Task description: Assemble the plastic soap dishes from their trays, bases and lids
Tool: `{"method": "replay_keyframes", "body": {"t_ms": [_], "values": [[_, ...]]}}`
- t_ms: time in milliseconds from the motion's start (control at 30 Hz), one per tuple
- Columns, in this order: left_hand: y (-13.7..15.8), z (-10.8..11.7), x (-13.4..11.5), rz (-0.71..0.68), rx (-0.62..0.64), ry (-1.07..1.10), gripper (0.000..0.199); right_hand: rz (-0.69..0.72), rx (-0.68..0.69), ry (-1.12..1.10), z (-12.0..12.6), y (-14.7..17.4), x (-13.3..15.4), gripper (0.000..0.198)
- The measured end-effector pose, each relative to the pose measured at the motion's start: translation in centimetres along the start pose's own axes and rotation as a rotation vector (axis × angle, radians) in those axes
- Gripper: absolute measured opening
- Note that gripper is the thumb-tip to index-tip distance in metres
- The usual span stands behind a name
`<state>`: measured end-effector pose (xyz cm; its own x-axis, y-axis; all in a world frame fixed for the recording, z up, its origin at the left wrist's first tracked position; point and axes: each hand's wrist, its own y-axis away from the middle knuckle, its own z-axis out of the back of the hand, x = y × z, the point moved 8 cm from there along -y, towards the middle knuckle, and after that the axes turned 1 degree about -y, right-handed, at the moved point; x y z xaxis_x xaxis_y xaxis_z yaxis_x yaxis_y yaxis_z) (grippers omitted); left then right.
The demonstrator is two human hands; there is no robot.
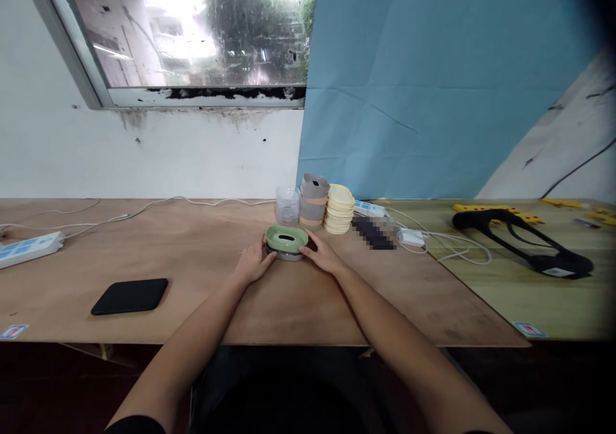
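Note:
In the head view, a green oval lid-like piece (287, 244) with a dark slot in its middle sits on a clear, dark-rimmed base (289, 256) on the table. My left hand (255, 260) is closed around its left side, thumb at the front. Round the right side, my right hand (321, 253) grips it with the thumb also toward the front. Just behind stand a stack of clear cups (287, 207), a taller stack of grey and orange oval pieces (314, 204), and a stack of cream oval pieces (339, 210).
A black flat case (129, 296) lies to the left. Power strips sit at the far left (31, 249) and behind the stacks (369, 208). White cables with an adapter (411, 237) and a black strap-like frame (524, 241) lie to the right. A wall backs the brown table (298, 312).

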<state>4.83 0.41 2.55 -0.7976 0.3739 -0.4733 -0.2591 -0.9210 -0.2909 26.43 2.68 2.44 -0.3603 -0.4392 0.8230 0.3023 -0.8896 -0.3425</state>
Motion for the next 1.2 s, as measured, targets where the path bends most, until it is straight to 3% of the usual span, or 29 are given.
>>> {"method": "replay_keyframes", "body": {"t_ms": [267, 467, 700, 1033, 1200], "values": [[0.08, 0.39, -0.69, -0.045, -0.008, -0.012, 0.061, 0.064, 0.001, 0.19, -0.28, 0.3, 1.02, 0.097], [0.21, 0.48, -0.75, -0.055, -0.022, 0.022, 0.059, 0.052, -0.013, 0.147, -0.06, 0.2, 0.57, 0.081], [0.13, 0.44, -0.65, -0.037, -0.015, 0.019, 0.061, 0.05, 0.009, 0.204, -0.34, 0.22, 0.33, 0.09], [0.02, 0.48, -0.71, -0.065, -0.022, 0.059, 0.05, 0.094, -0.04, 0.227, 0.18, 0.13, 0.65, 0.078], [-0.05, 0.29, -0.52, -0.056, -0.014, 0.046, 0.054, 0.131, -0.038, 0.225, -0.01, 0.12, 0.94, 0.084]]}}
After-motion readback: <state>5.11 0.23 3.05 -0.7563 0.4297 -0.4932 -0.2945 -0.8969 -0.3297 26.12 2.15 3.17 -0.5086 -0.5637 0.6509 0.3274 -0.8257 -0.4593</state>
